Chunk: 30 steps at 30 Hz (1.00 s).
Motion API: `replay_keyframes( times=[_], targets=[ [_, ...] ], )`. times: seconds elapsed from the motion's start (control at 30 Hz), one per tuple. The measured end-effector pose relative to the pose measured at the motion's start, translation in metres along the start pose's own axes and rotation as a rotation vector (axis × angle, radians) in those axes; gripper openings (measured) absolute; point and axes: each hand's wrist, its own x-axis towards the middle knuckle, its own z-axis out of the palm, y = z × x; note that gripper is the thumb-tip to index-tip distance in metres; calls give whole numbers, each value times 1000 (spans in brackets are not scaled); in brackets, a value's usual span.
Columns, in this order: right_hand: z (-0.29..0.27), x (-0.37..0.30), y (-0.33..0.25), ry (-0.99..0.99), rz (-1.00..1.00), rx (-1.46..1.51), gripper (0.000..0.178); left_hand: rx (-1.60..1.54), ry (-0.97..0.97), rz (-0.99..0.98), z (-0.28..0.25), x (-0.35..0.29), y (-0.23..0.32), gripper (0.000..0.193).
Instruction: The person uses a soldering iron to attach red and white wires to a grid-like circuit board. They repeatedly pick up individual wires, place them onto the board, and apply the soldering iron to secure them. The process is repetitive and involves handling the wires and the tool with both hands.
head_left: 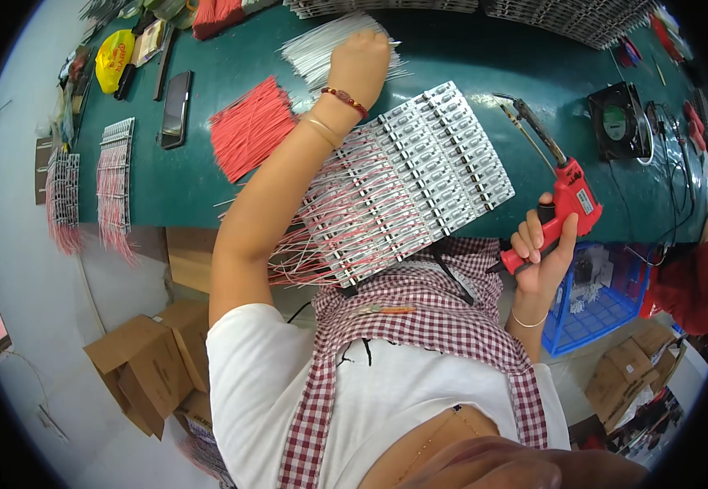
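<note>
- One grey gridded component panel point(452, 147) across the green table point(231, 53)'s near edge; its reddish wires point(293, 259) too tangled to count.
- One red pistol-shaped soldering gun point(575, 200), to its right; right hand point(543, 261) clamped round the handle.
- Left hand point(359, 61) over one white wire pile point(309, 55); fingertips hidden, cannot tell if closed.
- Two narrow wired panels point(115, 167), far left.

The desk point(183, 179) is smooth and glossy. The soldering gun point(567, 193) has a shiny plastic body. The gridded panel point(443, 155) seems metallic, though its parts look too small to be sure. The apron point(394, 297) is woven cloth, the near-left box point(154, 359) matt cardboard.
</note>
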Motion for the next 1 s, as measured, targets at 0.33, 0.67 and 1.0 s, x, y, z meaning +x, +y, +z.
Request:
replay_keyframes(
  times=[0.33, 0.67, 1.0],
  targets=[
    [-5, -1, -3, 51, -7, 3, 48, 64, 24, -22, -4, -4, 1, 7],
    [3, -8, -4, 26, -110, -245, 50, -898, 208, -188, -61, -18, 18, 11],
    [13, 0, 1, 61, -102, -394, 54, -1377, 255, -468, -59, -41, 20, 18]
  ],
)
